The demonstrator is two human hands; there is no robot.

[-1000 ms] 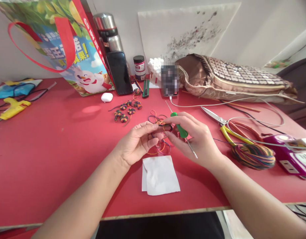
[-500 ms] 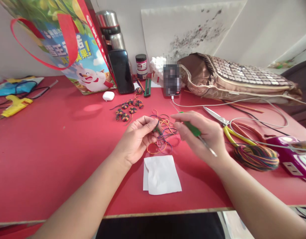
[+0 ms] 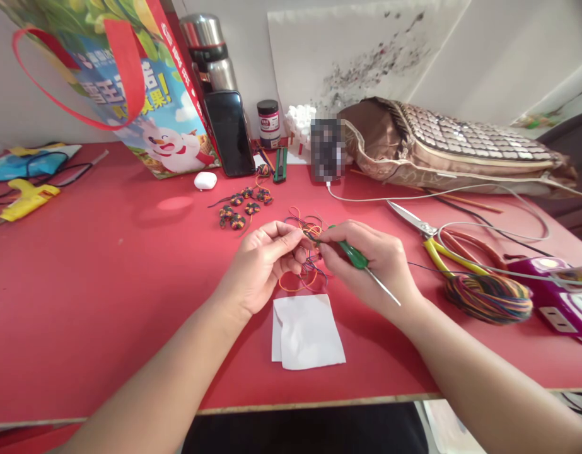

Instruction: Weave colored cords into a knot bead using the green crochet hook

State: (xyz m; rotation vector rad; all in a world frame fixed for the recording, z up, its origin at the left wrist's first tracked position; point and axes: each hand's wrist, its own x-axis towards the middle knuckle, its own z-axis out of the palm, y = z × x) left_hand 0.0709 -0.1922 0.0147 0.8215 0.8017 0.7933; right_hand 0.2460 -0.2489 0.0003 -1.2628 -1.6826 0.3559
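Over the red table, my left hand (image 3: 267,261) is closed, pinching a small dark piece of knotted cord (image 3: 311,238) between thumb and fingers. My right hand (image 3: 378,261) is closed around a green-handled tool (image 3: 355,256) with a thin metal shaft, which points back toward my wrist. Its fingertips meet the cord beside my left hand; whether they grip a strand too is hard to make out. Beneath both hands lies a loose tangle of orange, purple and pink cord (image 3: 310,277). A folded white paper (image 3: 312,334) rests nearer the table's front edge.
Several knotted multicolour balls (image 3: 238,221) lie left of the tangle. To the right are scissors (image 3: 437,243), a cord bundle (image 3: 489,296) and a purple power strip (image 3: 560,296). Behind stand a phone (image 3: 230,135), a jar (image 3: 268,124) and a bag (image 3: 144,94). A glue gun (image 3: 28,200) lies far left.
My right hand has moved left and slightly down with the green-handled tool, bringing its fingertips to the cord at my left hand. My left hand has stayed nearly in place.
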